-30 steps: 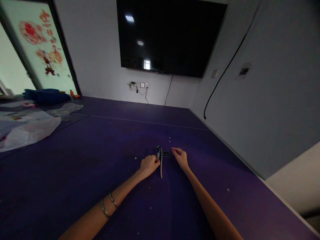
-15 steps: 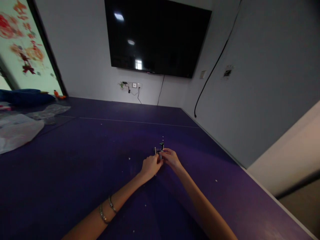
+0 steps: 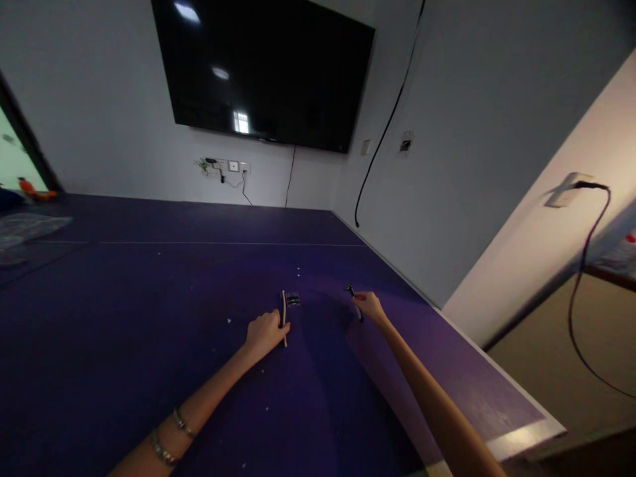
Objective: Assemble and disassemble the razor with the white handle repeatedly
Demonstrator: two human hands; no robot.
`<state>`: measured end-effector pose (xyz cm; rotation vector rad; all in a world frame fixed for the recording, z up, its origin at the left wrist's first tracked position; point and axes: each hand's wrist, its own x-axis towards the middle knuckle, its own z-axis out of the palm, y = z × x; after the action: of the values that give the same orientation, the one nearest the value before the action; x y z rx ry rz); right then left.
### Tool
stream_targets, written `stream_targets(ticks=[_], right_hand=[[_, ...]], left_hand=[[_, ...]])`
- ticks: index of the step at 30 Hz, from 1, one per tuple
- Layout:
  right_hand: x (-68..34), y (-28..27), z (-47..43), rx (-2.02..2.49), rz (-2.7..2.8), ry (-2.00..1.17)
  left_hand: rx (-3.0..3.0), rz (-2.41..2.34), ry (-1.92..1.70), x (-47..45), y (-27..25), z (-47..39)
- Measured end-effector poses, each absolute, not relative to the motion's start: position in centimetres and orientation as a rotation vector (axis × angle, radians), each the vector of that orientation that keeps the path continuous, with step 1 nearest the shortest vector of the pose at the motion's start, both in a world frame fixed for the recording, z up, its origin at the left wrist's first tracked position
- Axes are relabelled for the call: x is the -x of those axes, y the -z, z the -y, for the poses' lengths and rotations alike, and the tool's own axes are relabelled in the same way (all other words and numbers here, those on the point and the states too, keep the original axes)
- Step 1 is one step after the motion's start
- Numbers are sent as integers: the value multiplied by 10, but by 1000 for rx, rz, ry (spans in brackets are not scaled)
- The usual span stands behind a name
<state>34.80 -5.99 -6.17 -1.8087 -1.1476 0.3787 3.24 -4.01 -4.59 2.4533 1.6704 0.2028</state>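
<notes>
My right hand (image 3: 368,304) is closed on a razor (image 3: 357,310), its dark head pointing up and away and its handle hanging below the fingers. To the left, my left hand (image 3: 265,334) grips a thin, flat, pale-edged piece (image 3: 284,305), seen almost edge-on over the purple surface. Just right of that piece is a small dark and clear part (image 3: 293,299), perhaps a blade holder; whether the two are joined I cannot tell. A wide gap separates my hands.
The purple surface (image 3: 149,305) runs back to the wall, with small white bits scattered on it. Clear plastic wrap (image 3: 30,228) lies at the far left near an orange object (image 3: 37,191). A black cable (image 3: 380,142) hangs at right, and a television (image 3: 263,73) is on the wall.
My right hand has moved right, away from my left hand, with the razor in it. My left hand keeps the flat piece. The view has turned to the right.
</notes>
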Motion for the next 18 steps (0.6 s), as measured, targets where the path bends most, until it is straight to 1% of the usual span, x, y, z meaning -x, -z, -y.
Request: stream_targets(ticks=[3,9,18], right_hand=[[-359,69,66,1883,1192,-270],[-362,78,70,1968,1329,-123],[-360,79,71,2048,1464,-40]], left_hand=[[-2453,-1670,-139,-33,50,39],[-2475,-1655,-129,-36,52,35],[-2514,-1588,-92,-42,53,37]])
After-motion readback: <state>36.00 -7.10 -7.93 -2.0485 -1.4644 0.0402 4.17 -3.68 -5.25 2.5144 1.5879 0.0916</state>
